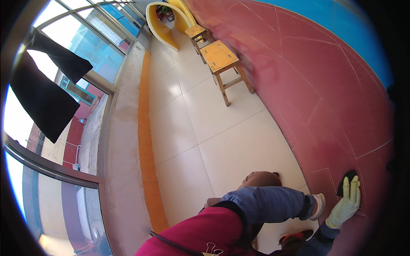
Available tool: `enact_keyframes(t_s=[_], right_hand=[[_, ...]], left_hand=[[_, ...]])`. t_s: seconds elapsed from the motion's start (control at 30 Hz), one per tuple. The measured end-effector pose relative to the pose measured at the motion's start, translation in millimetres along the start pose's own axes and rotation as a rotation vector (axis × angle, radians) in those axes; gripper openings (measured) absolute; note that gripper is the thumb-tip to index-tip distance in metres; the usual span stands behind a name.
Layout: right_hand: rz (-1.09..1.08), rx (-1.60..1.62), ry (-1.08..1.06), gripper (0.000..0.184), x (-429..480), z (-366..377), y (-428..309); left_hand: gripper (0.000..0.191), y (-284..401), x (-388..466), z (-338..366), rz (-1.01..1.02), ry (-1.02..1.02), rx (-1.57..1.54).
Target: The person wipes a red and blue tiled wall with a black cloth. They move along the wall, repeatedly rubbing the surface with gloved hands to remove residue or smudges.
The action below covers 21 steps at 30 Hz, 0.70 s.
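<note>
My right hand, in a pale yellow-green glove, holds a dark pad flat against the dark red wall. The fingers point up and lie over the pad; its far side touches the wall. Beside it, lower on the wall's edge, is my left hand in a whitish glove, at the end of a blue sleeve. Its fingers are mostly hidden, so whether it holds anything cannot be told. Thin pale lines and scratches mark the wall, which has a blue band above the red.
Two wooden stools stand along the wall on the tiled floor. Beyond them is a yellow arched structure. A ledge with an orange strip runs under the windows opposite. Black cloth hangs at the windows.
</note>
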State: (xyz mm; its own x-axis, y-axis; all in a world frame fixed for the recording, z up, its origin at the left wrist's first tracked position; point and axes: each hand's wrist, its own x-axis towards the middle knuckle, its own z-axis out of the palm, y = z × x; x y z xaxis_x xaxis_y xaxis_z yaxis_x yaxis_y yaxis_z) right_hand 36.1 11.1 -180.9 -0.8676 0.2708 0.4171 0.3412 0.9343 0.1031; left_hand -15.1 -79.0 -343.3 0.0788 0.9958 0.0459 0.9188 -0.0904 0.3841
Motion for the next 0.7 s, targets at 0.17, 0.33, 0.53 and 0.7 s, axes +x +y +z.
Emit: enact_keyframes(t_s=[0.17,0.33,0.53,0.7], right_hand=[[0.104,-0.026,0.266,0.042,-4.4,-25.9,22.9],[0.129,0.002,0.210,0.046,-6.9,-9.9,23.1],[-0.076,0.021,-0.070,0.048,-3.4,21.3,-2.9],[-0.033,-0.014,-0.011,0.047,-0.6,4.1,2.6]], left_hand=[[0.018,4.8,1.7,7.2,-0.005,0.025,0.021],[0.016,13.0,5.6,13.8,-0.035,-0.082,0.009],[0.015,12.9,12.5,16.1,-0.030,-0.026,0.036],[0.017,9.3,9.1,12.3,-0.010,0.003,0.010]])
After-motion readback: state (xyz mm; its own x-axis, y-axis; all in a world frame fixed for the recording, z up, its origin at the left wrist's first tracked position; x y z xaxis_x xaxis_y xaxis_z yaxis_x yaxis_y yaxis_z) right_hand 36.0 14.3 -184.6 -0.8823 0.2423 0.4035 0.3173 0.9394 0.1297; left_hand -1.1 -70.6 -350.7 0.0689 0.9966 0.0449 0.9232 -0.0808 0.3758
